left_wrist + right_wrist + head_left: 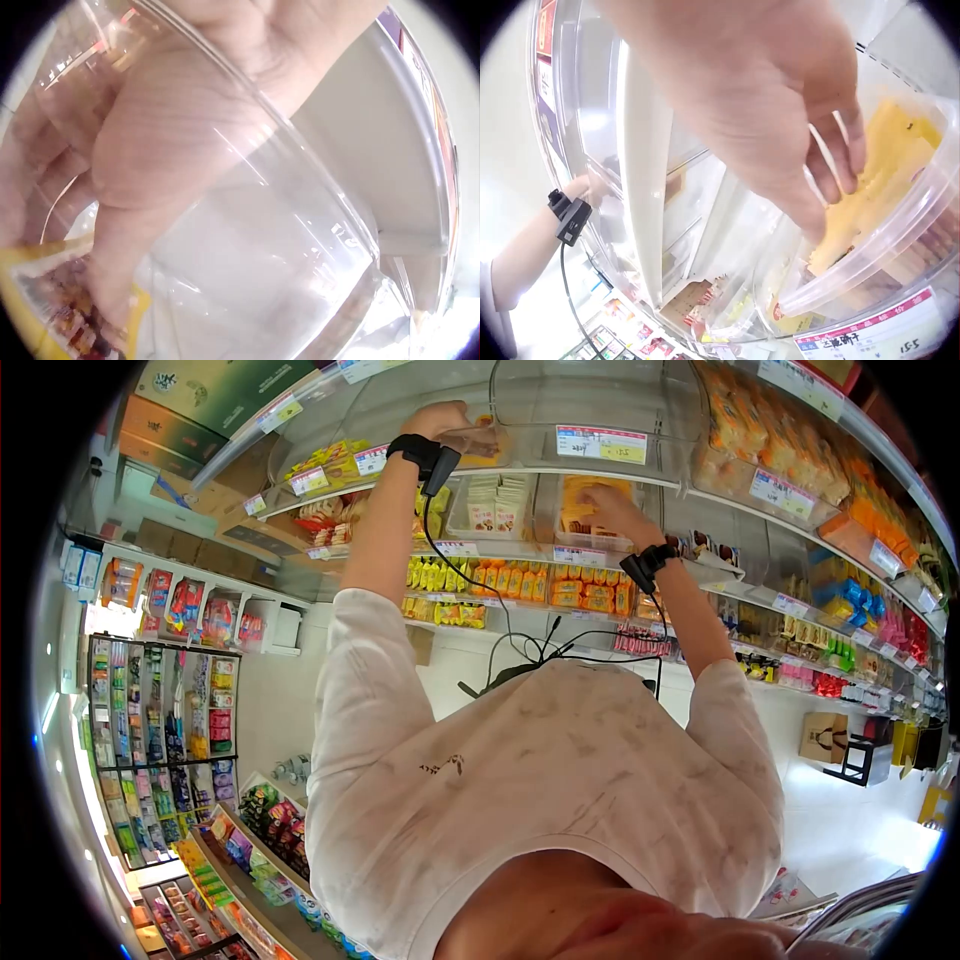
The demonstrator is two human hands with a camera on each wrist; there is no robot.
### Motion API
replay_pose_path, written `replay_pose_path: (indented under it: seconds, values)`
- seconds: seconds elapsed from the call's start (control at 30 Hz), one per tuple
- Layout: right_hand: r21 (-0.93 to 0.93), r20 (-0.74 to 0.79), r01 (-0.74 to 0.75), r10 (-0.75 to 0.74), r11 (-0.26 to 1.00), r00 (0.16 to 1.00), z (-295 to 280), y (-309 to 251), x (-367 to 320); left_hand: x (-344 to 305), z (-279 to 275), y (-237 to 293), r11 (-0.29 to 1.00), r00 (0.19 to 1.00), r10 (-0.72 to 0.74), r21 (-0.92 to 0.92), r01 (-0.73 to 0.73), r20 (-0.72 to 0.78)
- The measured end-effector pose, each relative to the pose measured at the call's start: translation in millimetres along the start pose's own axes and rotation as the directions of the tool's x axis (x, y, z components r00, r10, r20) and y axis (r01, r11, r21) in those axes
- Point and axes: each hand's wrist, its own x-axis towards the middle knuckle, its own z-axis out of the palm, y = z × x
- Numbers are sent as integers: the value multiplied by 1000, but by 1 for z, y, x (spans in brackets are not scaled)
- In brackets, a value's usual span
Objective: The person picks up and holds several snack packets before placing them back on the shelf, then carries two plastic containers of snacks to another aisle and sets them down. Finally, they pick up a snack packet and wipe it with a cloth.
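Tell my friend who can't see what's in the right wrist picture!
A right hand reaches into a clear tub, its fingertips at yellow packets. Below is a price label; the left arm wears a black device.

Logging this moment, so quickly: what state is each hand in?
Left hand: pinching a yellow-edged packet.
Right hand: open, fingers at yellow packets in a clear bin.

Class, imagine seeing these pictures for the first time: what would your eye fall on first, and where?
Probably the pale, dark-marked T-shirt filling the middle of the head view. Next, above it, the left hand pinching a yellow-edged packet behind a clear bin wall, and the right hand with its fingers on yellow packets in a lower tub.
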Motion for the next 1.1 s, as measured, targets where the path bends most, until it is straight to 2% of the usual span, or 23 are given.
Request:
replay_pose_path:
  seconds: [0.07,0.13,0.2,0.27,0.3,0.4,0.5,0.6,0.7,0.8,0.9,1.0,1.03,1.1]
  values:
    - [-99,15,14,-13,995,1000,4,1,-4,-3,-1,5,999,1000,2,-45,-3,-7]
    - [-219,22,8,-3,976,1000,11,6,2,-29,-26,44,996,995,-88,1,88,54]
    - [-354,22,-24,34,935,999,26,8,11,-21,-30,48,978,962,-189,-52,202,196]
    - [-325,5,-80,87,942,996,31,5,13,-26,-34,50,969,930,-190,-90,228,314]
    - [-311,-1,-106,111,944,994,32,1,14,-36,-43,65,967,942,-191,-114,230,277]
    - [-258,37,-86,99,962,994,25,-1,8,-40,-27,58,858,968,16,-500,115,252]
    - [-99,-19,-47,46,994,999,18,0,-3,-35,-32,61,956,971,-123,-237,171,205]
    - [-139,13,-77,80,987,997,19,2,-9,-30,-38,59,977,991,-41,-204,67,127]
    - [-251,-99,-40,15,967,995,33,12,-8,-21,-27,40,979,993,-84,-177,98,82]
    - [-265,-164,-108,65,958,984,36,0,-12,-56,-51,81,928,987,-72,-352,120,144]
    - [-209,-132,-69,42,975,990,26,-12,-16,-60,-46,84,929,993,28,-370,15,112]
    - [50,-149,-89,95,995,984,18,-11,-19,-44,-41,76,983,981,-136,-109,151,136]
    - [104,-202,-76,96,992,975,14,-16,-22,-20,-33,50,988,965,-132,-50,147,225]
    - [213,-310,-46,112,976,944,-3,-43,-36,10,-15,17,876,941,-5,-452,168,340]
